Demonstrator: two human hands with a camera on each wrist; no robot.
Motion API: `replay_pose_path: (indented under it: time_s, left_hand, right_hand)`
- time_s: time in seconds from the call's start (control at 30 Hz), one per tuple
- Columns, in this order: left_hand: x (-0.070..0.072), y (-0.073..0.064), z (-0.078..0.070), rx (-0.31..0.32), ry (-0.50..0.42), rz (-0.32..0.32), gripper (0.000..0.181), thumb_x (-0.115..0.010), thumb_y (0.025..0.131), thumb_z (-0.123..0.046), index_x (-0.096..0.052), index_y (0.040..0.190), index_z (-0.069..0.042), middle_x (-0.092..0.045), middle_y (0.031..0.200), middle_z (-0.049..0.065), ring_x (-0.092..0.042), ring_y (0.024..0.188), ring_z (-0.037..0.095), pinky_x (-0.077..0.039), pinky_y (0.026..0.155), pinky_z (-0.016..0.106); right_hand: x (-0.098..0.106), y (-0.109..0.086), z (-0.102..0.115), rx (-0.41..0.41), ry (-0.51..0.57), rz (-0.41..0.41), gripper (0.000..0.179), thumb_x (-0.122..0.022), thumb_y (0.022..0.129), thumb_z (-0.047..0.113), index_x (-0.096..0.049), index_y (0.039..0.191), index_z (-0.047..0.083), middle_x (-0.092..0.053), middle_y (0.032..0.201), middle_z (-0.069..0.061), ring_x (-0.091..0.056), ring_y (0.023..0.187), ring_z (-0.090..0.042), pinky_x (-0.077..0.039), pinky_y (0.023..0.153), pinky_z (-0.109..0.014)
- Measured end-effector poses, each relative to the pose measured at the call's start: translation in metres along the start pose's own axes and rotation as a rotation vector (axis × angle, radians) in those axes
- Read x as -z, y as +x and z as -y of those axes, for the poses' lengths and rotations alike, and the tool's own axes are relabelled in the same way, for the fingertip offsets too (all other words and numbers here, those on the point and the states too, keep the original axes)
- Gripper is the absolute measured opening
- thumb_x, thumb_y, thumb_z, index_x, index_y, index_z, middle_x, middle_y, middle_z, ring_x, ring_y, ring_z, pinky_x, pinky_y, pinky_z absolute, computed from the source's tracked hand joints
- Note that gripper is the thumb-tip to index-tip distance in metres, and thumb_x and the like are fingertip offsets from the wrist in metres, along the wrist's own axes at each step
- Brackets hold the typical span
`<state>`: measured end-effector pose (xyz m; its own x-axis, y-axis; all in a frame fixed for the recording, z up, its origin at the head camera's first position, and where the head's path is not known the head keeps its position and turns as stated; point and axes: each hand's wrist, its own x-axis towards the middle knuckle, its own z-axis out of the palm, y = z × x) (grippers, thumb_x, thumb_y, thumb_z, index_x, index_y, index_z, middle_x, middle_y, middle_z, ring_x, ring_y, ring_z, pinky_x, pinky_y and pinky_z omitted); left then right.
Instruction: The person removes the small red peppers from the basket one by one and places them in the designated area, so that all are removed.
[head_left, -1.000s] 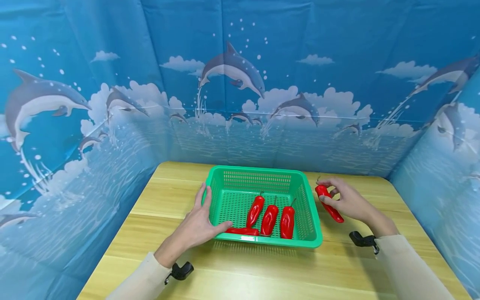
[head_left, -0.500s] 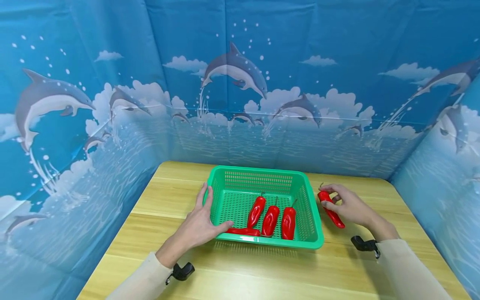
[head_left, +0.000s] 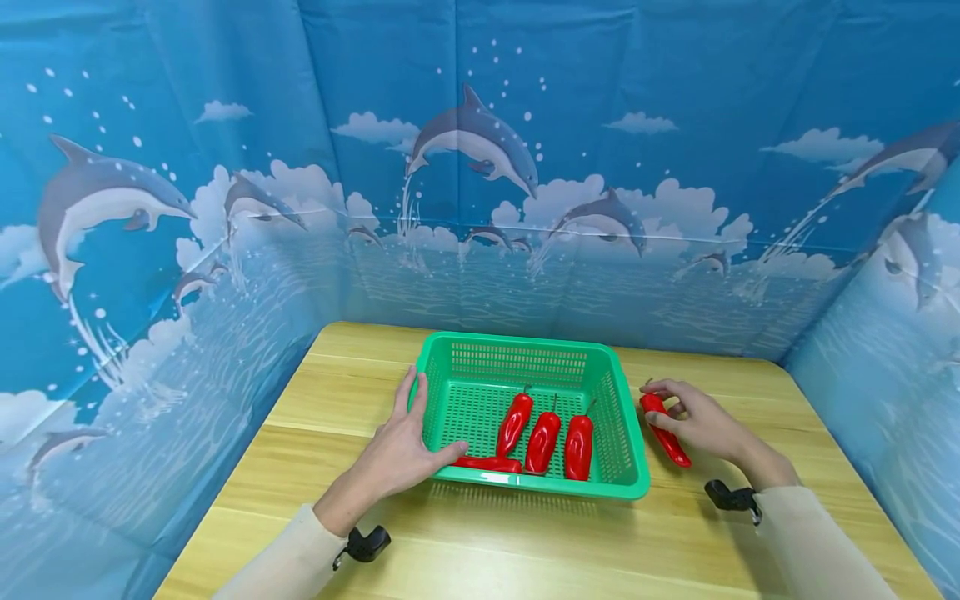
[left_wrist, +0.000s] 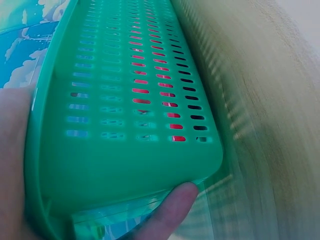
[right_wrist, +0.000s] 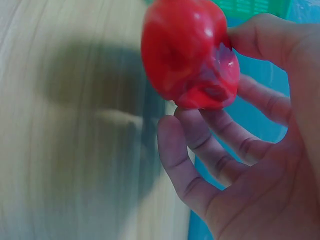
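Observation:
In the head view, my left hand point(head_left: 401, 446) holds the left end of the green plastic basket point(head_left: 517, 490). Its thumb lies over the front rim, while a fingertip point(left_wrist: 182, 197) shows at the basket's lower corner in the left wrist view. To the right of the basket, my right hand point(head_left: 701, 423) pinches a red chili pepper point(head_left: 666, 435) between thumb and fingers, its stem pointing away. The right wrist view shows this pepper point(right_wrist: 187, 55) close up, above the wood. Inside the basket lie several more red peppers point(head_left: 542, 442).
The wooden table point(head_left: 480, 550) stands against a blue curtain point(head_left: 525, 283) printed with dolphins, which encloses the back and both sides. A black wrist camera point(head_left: 367, 544) is strapped at the left wrist, and another black camera point(head_left: 727, 495) at the right.
My right hand and its pepper have moved slightly nearer to me, down and a little to the right. The left hand and basket stay nearly in place, with a slight view shift.

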<state>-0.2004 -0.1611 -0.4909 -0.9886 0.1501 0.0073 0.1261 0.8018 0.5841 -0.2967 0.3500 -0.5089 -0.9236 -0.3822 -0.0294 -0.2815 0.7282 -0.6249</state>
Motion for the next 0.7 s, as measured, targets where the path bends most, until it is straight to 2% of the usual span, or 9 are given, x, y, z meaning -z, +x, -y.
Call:
replay_pose_path:
  time_s: [0.13, 0.47, 0.7]
  left_hand:
    - [-0.0001, -0.0002, -0.0003, -0.002, 0.002, -0.002, 0.136, -0.081, 0.097, -0.077, -0.007, 0.188, -0.007, 0.007, 0.200, 0.005, -0.071, 0.070, 0.012, -0.049, 0.054, 0.033]
    - [0.0001, 0.0004, -0.0013, 0.000, 0.007, -0.004, 0.134, -0.082, 0.098, -0.072, -0.007, 0.188, -0.007, 0.006, 0.200, 0.005, -0.069, 0.066, 0.013, -0.048, 0.053, 0.033]
    - [0.0004, -0.0002, -0.0006, -0.004, 0.006, -0.003, 0.134, -0.081, 0.098, -0.074, -0.007, 0.188, -0.007, 0.007, 0.200, 0.005, -0.068, 0.065, 0.012, -0.047, 0.052, 0.033]
  right_hand:
    - [-0.0011, -0.0019, -0.0030, 0.007, -0.001, 0.011, 0.050, -0.073, 0.117, 0.024, -0.064, 0.161, 0.002, -0.069, 0.151, -0.028, -0.075, 0.109, -0.024, -0.062, 0.085, -0.038]
    - [-0.0042, -0.0034, -0.0064, 0.020, -0.028, 0.006, 0.049, -0.076, 0.116, 0.026, -0.068, 0.157, 0.001, -0.069, 0.154, -0.030, -0.075, 0.111, -0.026, -0.062, 0.088, -0.038]
    - [-0.0074, -0.0058, -0.0097, 0.015, -0.030, 0.012, 0.049, -0.076, 0.115, 0.026, -0.068, 0.156, 0.000, -0.073, 0.145, -0.028, -0.068, 0.098, -0.019, -0.056, 0.081, -0.033]
